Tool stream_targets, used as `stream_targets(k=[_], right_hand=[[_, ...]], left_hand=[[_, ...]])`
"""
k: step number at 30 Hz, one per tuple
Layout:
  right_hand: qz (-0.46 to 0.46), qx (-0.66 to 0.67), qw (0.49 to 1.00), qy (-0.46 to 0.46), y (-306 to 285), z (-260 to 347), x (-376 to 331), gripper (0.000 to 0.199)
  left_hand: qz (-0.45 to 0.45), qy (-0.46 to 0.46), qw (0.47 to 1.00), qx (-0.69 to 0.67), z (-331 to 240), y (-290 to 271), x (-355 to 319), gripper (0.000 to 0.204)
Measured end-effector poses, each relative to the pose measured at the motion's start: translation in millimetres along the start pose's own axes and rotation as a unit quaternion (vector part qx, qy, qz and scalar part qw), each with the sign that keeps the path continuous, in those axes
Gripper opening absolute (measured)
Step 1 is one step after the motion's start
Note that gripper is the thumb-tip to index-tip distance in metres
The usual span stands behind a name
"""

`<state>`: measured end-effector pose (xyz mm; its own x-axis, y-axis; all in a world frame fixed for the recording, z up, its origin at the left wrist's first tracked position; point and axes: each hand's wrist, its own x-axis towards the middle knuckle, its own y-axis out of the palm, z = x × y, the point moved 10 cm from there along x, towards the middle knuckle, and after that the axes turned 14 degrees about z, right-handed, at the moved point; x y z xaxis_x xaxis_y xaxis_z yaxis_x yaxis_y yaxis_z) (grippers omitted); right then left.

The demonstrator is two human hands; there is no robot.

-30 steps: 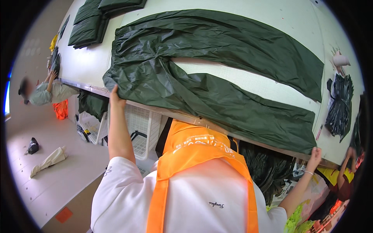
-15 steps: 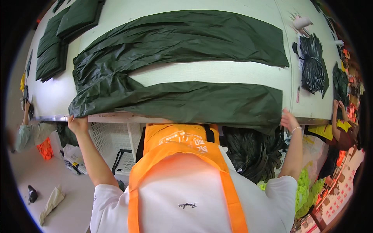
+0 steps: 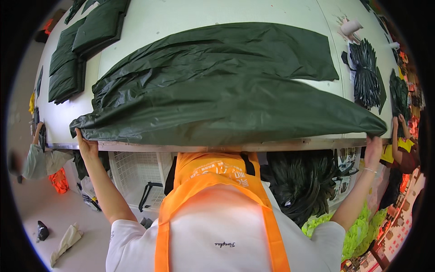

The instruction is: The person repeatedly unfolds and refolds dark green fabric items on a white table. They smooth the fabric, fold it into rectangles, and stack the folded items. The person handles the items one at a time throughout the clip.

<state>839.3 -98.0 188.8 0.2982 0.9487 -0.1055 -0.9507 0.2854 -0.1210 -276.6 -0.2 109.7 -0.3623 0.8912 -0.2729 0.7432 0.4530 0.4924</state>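
A pair of dark green rain trousers (image 3: pixel 217 97) stretches across the white table, shiny and creased. The gathered waist end is at the left, and both legs run to the right. At the waist corner by the front table edge, my left hand (image 3: pixel 87 144) is closed on the fabric, its fingertips partly hidden by it. My right hand (image 3: pixel 374 152) grips the near leg's hem at the right, pulled into a bunched point. That near leg is drawn taut between my hands and overlaps much of the far leg, which lies flat behind it.
Folded dark green garments (image 3: pixel 68 70) are stacked at the back left. To the right lie a tied bundle of black strips (image 3: pixel 364 72) and a white roll (image 3: pixel 351 27). Below the table are a white basket (image 3: pixel 136 177) and a black pile (image 3: pixel 299 181). Other people's hands show at both sides.
My right hand has gone from beside the near leg's hem to gripping it, pulling it outward to the right. The gap between the legs has mostly closed. My left hand keeps the waist corner.
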Motion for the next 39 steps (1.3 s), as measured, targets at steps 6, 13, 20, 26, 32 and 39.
stream_targets(k=[6,13,20,26,32,39], right_hand=[[-0.108,0.018,0.982,-0.154,9.7,100.8,-12.5,0.029],[-0.049,-0.253,0.966,-0.016,48.2,118.4,148.3,0.029],[-0.062,-0.549,0.832,0.052,80.3,41.3,395.3,0.071],[-0.001,-0.564,0.815,0.13,122.8,-138.6,378.6,0.05],[0.026,-0.457,0.875,0.159,116.1,-142.5,353.7,0.041],[0.131,-0.15,0.932,0.302,145.6,-137.9,349.0,0.035]], left_hand=[[-0.041,0.064,0.997,-0.013,-34.3,-4.2,-39.9,0.032],[-0.064,0.084,0.993,0.054,-72.7,-38.3,55.1,0.029],[0.064,0.154,0.948,0.27,47.1,226.0,74.7,0.05],[0.134,0.247,0.527,0.802,191.6,311.2,-44.4,0.071],[0.047,0.125,0.55,0.824,204.8,247.6,16.8,0.047],[0.034,0.022,0.522,0.852,206.8,226.6,56.1,0.037]])
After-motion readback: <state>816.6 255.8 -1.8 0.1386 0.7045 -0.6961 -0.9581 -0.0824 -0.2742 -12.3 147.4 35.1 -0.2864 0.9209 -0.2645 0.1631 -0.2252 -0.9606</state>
